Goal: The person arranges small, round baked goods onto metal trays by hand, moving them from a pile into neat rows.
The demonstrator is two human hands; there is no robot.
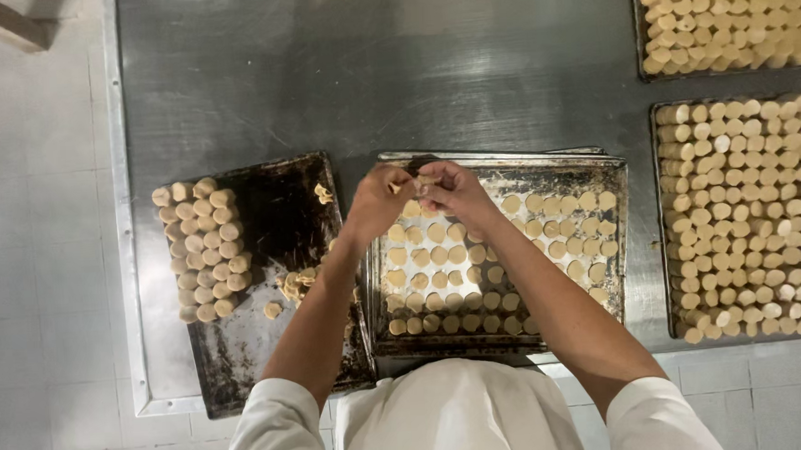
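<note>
My left hand (pixel 376 202) and my right hand (pixel 453 187) meet over the far edge of a dark baking tray (pixel 622 241) and pinch a small pale dough piece (pixel 419 186) between their fingertips. Rows of round dough pieces (pixel 476 267) lie flat on that tray. To the left a blackened tray (pixel 281 213) carries a stack of dough rounds (pixel 203 249) at its left side and a few loose scraps (pixel 294 281) near my left forearm.
Two more trays packed with dough rounds, one at the right (pixel 752 216) and one at the far right corner (pixel 732 16), rest on the steel table (pixel 410 60). A white tiled floor (pixel 35 226) runs along the table's left side.
</note>
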